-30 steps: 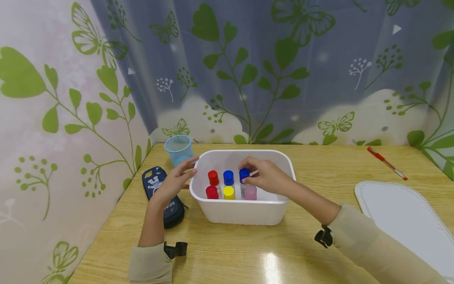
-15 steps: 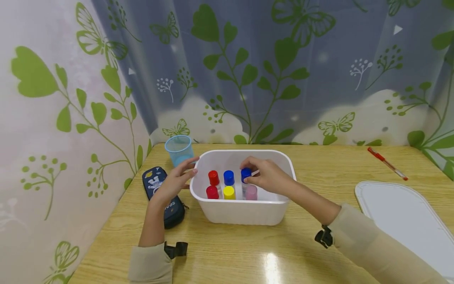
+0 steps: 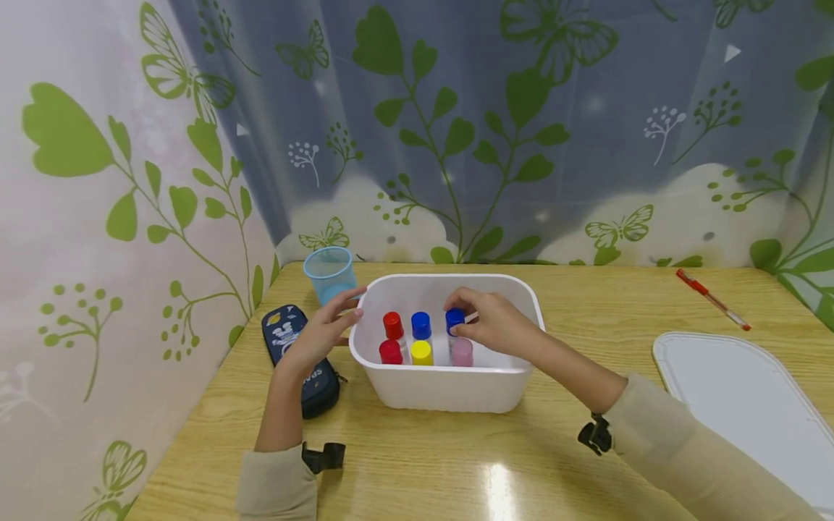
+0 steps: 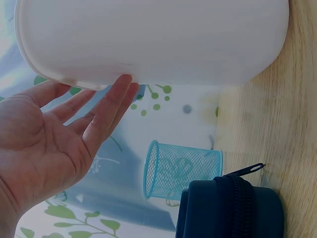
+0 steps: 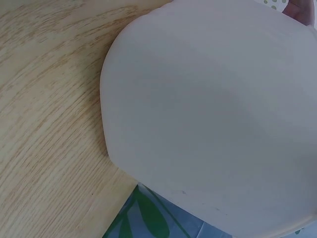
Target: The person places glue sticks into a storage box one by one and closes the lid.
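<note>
A white plastic bin (image 3: 449, 391) stands on the table and holds several small clear bottles with coloured caps. My right hand (image 3: 491, 323) reaches over its right side and pinches a blue-capped bottle (image 3: 455, 316) by the cap. Just in front of that bottle is a pink-capped one (image 3: 462, 353). To its left stand another blue cap (image 3: 420, 325), a yellow cap (image 3: 421, 353) and two red caps (image 3: 392, 325). My left hand (image 4: 54, 139) touches the bin's left side with extended fingers. In the right wrist view the bin wall (image 5: 208, 119) hides most of the right hand.
A dark pencil case (image 3: 319, 387) lies left of the bin, partly behind my left forearm. Behind it stands a light blue mesh cup (image 3: 330, 273). On the right are a red pen (image 3: 710, 297) and a white board or lid (image 3: 743, 398). A patterned curtain (image 3: 456, 145) closes the back.
My right hand and the blue-capped bottle have shifted slightly to the right inside the bin. The left hand stays at the bin's left side.
</note>
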`<state>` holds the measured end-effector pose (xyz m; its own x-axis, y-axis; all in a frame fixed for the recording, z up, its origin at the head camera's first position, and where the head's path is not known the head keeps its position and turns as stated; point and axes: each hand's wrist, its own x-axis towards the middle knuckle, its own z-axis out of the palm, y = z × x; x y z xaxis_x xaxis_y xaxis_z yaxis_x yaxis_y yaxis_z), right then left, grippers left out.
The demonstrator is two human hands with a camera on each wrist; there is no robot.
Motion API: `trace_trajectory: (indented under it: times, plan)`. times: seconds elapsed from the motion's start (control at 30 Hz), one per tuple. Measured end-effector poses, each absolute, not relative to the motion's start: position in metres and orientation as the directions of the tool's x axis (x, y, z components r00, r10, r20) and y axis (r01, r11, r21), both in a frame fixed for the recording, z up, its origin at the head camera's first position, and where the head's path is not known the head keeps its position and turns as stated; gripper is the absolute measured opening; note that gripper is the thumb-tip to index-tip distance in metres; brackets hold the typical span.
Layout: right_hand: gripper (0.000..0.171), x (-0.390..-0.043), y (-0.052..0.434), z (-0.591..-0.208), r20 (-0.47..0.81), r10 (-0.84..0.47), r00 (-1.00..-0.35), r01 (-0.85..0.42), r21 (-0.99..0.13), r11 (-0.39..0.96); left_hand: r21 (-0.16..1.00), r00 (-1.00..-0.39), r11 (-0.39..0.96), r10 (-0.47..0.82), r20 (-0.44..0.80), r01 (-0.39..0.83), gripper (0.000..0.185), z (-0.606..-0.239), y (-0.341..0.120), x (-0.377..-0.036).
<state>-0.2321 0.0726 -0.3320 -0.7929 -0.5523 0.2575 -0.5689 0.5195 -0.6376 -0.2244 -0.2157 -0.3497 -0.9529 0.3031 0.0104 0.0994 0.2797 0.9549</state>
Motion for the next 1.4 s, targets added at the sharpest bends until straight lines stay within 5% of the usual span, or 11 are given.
trace_trajectory:
  times: [0.9,1.4]
  plan:
    - [0.02,-0.232,0.072,-0.33,0.213,-0.49,-0.845,-0.49,-0.674,0.552,0.956,-0.953,0.277,0.302,0.008,0.096,0.05,-0.349,-0.215,-0.225]
    - [0.021,-0.199,0.129,-0.292,0.373,-0.322,-0.87,-0.493,-0.686,0.535,0.958,-0.953,0.272,0.303,0.008,0.094,0.05,-0.349,-0.216,-0.224]
